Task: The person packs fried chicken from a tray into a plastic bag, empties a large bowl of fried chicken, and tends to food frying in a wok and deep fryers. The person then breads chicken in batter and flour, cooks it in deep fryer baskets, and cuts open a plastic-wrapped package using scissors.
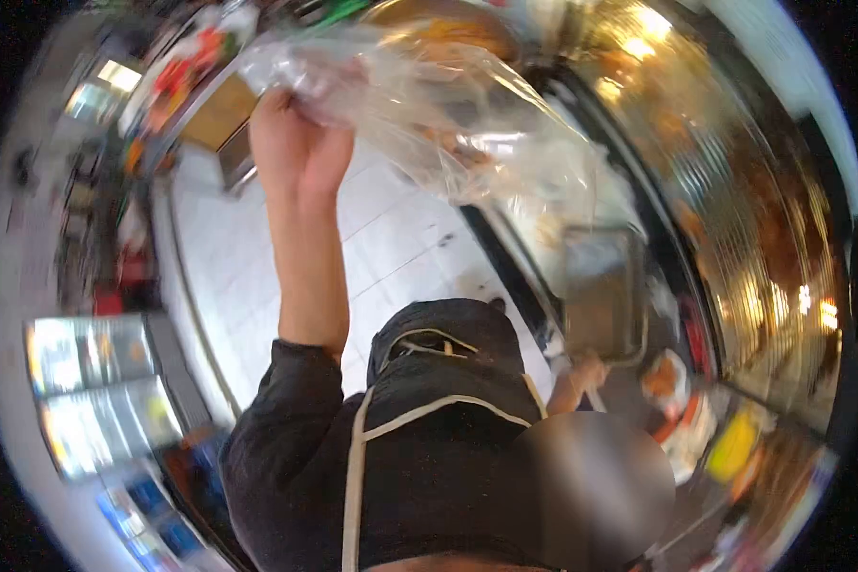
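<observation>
My left hand (305,133) is raised at the upper left of centre, its fingers closed on a clear plastic bag (439,114). The bag is crumpled at my fingers and spreads out to the right. Lower on the right, my right hand (577,378) is small and smeared, next to the near end of a rectangular metal tray (602,296). A thin pale thing shows at its fingers; I cannot make out what it is. A blurred patch hides the right arm.
Large shiny metal-like panels (734,200) run along the right. Pale floor tiles (229,248) lie below my raised arm. A cardboard-coloured box (221,112) stands at the upper left, and lit glass-fronted cabinets (105,381) at the lower left. Something yellow (734,445) lies at the lower right.
</observation>
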Available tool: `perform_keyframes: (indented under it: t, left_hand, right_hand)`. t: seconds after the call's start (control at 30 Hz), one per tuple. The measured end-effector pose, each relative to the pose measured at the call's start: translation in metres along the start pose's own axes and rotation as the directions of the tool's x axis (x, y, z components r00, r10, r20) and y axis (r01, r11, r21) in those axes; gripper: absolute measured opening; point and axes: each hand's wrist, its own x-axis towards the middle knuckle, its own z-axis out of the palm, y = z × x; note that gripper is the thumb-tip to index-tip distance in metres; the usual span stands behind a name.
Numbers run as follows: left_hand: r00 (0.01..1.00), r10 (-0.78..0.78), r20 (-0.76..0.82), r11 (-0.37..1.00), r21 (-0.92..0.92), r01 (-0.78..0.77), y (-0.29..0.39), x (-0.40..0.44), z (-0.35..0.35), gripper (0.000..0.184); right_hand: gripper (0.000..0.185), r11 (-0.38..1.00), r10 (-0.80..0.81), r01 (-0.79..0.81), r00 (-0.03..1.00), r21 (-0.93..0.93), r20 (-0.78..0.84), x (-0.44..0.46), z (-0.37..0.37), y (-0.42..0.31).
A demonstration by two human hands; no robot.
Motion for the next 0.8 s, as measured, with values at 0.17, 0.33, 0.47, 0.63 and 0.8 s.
perform_keyframes:
  t: [0.17,0.33,0.47,0.63,0.8]
  left_hand:
    - [0.835,0.474,-0.279,0.815,0.499,-0.296,0.084,-0.042,-0.049,0.021]
    - [0.627,0.649,-0.431,0.515,0.855,0.056,0.138,-0.045,-0.184,0.022]
    - [0.61,0.59,-0.53,0.377,0.848,0.372,0.172,-0.038,-0.31,0.024]
    - [0.76,0.189,-0.622,0.332,0.769,0.547,0.202,-0.024,-0.359,0.026]
    - [0.888,-0.321,-0.33,0.312,0.848,0.428,0.28,-0.004,-0.378,0.024]
  right_hand:
    - [0.03,-0.078,0.727,-0.55,0.539,0.832,0.424,0.075,-0.026,-0.015]
    - [0.031,0.298,0.251,-0.107,0.968,0.949,0.03,0.113,-0.12,-0.123]
    - [0.04,0.194,-0.584,0.231,0.808,0.954,-0.077,0.108,-0.208,-0.312]
    - [0.091,0.1,-0.843,0.533,0.494,0.84,-0.213,0.083,-0.195,-0.54]
    - [0.081,0.054,-0.967,0.285,0.254,0.957,-0.021,0.063,-0.213,-0.698]
